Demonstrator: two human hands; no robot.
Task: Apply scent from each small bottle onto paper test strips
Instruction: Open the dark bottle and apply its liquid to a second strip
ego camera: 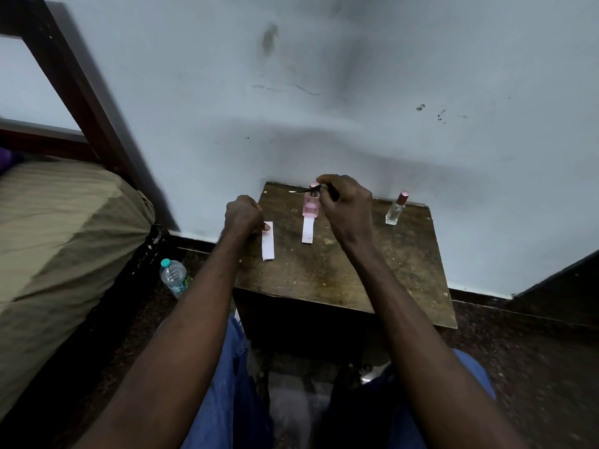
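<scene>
The pink bottle (310,205) could be tipped if the thin dark tool (319,189), pinched in the right hand (346,205) at the bottle's neck, is dragged sideways; scent would then be spilled over the desk (324,270). A strip (308,231) is laid just in front of the pink bottle. A second strip (268,243), left of the bottle, is pinned at its top by the curled left hand (244,215). A capped clear bottle (396,209) is stood well to the right of the pink bottle, untouched.

pink bottle (310,207), white strips (268,244)
</scene>
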